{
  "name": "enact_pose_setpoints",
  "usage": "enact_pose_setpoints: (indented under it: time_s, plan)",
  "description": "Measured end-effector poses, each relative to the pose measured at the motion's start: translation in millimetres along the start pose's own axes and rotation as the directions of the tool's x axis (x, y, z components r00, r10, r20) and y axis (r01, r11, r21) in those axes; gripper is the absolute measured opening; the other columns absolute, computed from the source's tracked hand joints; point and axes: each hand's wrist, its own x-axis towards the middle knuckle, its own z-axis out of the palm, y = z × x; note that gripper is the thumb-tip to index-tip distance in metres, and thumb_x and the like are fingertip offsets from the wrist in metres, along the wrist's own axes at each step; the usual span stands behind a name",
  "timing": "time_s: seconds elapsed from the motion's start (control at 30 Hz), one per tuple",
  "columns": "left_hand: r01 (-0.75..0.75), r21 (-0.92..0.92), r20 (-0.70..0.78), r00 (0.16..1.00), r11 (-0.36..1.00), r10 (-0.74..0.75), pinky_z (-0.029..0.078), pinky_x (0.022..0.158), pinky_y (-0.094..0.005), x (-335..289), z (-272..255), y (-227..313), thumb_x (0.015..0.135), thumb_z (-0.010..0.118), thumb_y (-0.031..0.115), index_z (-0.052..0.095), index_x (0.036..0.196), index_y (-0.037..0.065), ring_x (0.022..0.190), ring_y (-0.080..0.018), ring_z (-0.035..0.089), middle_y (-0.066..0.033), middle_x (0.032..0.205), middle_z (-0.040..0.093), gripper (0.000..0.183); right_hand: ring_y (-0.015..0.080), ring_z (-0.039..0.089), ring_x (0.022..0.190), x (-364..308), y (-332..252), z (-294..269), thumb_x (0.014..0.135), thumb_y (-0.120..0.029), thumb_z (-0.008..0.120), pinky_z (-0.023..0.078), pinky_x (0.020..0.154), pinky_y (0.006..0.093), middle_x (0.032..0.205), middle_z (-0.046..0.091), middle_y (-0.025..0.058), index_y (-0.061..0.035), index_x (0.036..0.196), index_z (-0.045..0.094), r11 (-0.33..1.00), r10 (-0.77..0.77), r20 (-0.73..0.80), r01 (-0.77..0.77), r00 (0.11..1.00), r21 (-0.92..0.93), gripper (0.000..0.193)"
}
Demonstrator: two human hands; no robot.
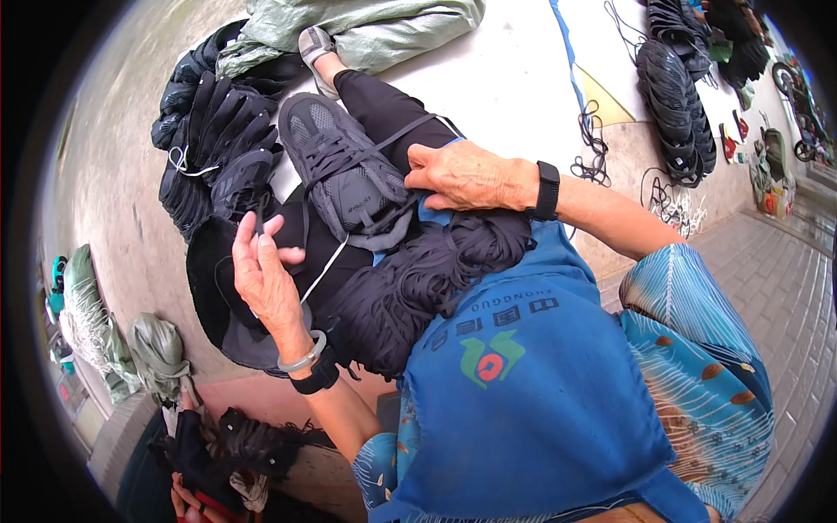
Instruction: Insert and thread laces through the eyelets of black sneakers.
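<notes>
A dark grey sneaker [336,166] lies across my lap, toe pointing away, with dark laces threaded over its tongue. My right hand [462,176] is closed beside the shoe's collar. One shoelace [405,132] arcs from the shoe toward this hand, but its curled fingers hide what they grip. Left of the shoe, my left hand [268,277] is raised with its fingers partly bent, and a dark lace end seems pinched between them. A thick bundle of dark laces [436,270] rests on my blue apron [540,375]. A white cord [324,268] hangs from the shoe's heel.
Stacked dark shoes [218,139] stand at the left, with another row [676,113] at the far right. A pale green sack [392,35] lies beyond my foot. Loose laces [593,148] are scattered on the right. Another person's hands [187,501] show at lower left.
</notes>
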Motion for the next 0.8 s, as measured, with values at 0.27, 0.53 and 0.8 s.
enact_pose_setpoints:
  time_s: [0.27,0.53,0.8]
  plan:
    - [-0.001,0.063,0.167,0.986,0.998,-0.009,0.046,0.049,-0.0202,18.6,23.5,3.3,0.094,0.048,0.011,0.055,0.124,0.004,0.055,-0.0042,0.051,-0.0080,0.097,0.064,0.031,0.0335,0.060,0.074,-3.0,5.3,5.1,0.081,-0.012,0.058,0.049,0.064,0.0431,0.083,0.050,0.0140,-0.0027,0.084,0.058,0.998,-0.010,0.048,0.013,0.999,-0.056,0.010]
    - [-0.446,0.507,0.349,0.889,0.738,0.297,0.044,0.057,-0.0232,46.6,38.4,-25.4,0.085,0.066,0.015,0.064,0.103,0.005,0.065,-0.0068,0.052,-0.0006,0.089,0.062,0.021,0.0326,0.060,0.081,-24.2,18.6,-12.1,0.079,-0.010,0.062,0.050,0.071,0.0408,0.088,0.055,0.0129,-0.0045,0.095,0.061,0.960,0.237,-0.088,-0.247,0.968,-0.130,0.016]
    - [-0.154,0.404,0.388,0.921,0.902,-0.017,0.040,0.048,-0.0190,57.7,50.2,-8.6,0.081,0.070,0.018,0.064,0.095,0.005,0.062,-0.0044,0.048,0.0032,0.080,0.057,0.019,0.0335,0.060,0.069,-9.7,-1.8,-4.4,0.075,-0.010,0.063,0.051,0.061,0.0420,0.090,0.050,0.0172,-0.0001,0.084,0.059,0.999,0.045,-0.104,-0.046,0.994,-0.003,0.014]
